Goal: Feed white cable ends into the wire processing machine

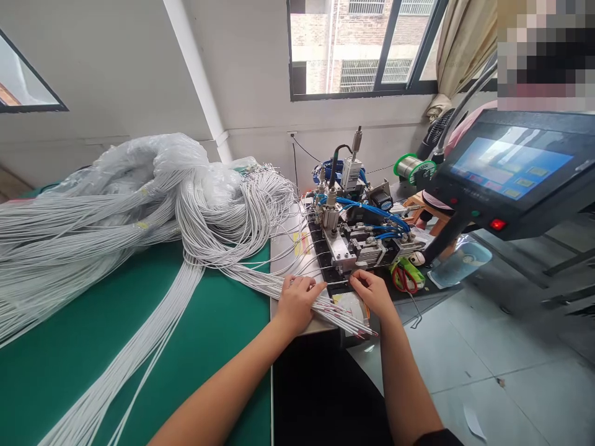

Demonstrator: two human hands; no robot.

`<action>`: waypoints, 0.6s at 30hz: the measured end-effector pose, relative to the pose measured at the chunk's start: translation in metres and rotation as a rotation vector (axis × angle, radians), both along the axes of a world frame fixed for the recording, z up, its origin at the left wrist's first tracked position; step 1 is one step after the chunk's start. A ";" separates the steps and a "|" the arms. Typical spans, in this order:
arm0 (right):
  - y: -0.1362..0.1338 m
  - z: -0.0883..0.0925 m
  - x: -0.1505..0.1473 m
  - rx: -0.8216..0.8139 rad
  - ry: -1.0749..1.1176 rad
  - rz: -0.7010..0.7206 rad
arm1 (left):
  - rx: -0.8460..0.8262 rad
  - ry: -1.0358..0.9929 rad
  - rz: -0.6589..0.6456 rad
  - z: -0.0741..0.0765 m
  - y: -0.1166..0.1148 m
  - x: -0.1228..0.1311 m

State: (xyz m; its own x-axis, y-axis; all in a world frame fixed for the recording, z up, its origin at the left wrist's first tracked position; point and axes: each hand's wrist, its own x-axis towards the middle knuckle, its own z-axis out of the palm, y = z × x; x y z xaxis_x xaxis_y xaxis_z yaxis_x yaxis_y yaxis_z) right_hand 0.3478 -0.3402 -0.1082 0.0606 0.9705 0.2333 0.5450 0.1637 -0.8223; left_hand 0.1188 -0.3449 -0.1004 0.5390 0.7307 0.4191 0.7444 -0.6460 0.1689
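Note:
My left hand [296,301] rests over a bundle of white cables [344,318]. Its thumb and forefinger come together on a single white cable [338,283] that stretches to the right. At that cable's far end my right hand [373,292] pinches the tip between thumb and fingers. The tip itself is hidden by the fingers. Both hands are just in front of a metal bench machine [341,254] with cylinders and blue air tubes. The bundle's ends, some with reddish marks, lie below and between the hands.
Coiled white cables [223,217] and clear plastic wrap [153,155] cover the green table [223,347]. A solder wire spool [411,167], red-handled scissors [404,279] and a control screen [515,164] are at the right. A person [465,130] is behind the screen.

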 end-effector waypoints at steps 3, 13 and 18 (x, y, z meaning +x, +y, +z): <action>0.004 -0.007 0.003 -0.045 0.075 0.013 | -0.035 0.020 -0.030 0.000 0.002 0.000; 0.012 -0.031 0.000 -0.257 0.593 0.040 | -0.043 0.014 -0.056 0.001 0.002 -0.001; 0.010 -0.032 -0.001 -0.251 0.611 0.036 | -0.012 -0.011 -0.048 -0.001 0.002 -0.001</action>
State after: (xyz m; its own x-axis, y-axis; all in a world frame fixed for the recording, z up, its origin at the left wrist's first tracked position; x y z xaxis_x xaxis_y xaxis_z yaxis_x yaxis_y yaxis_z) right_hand 0.3470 -0.3300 -0.1399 0.0771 0.9948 -0.0662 -0.0336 -0.0638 -0.9974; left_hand 0.1183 -0.3432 -0.1009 0.5691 0.7089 0.4167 0.7103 -0.6791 0.1853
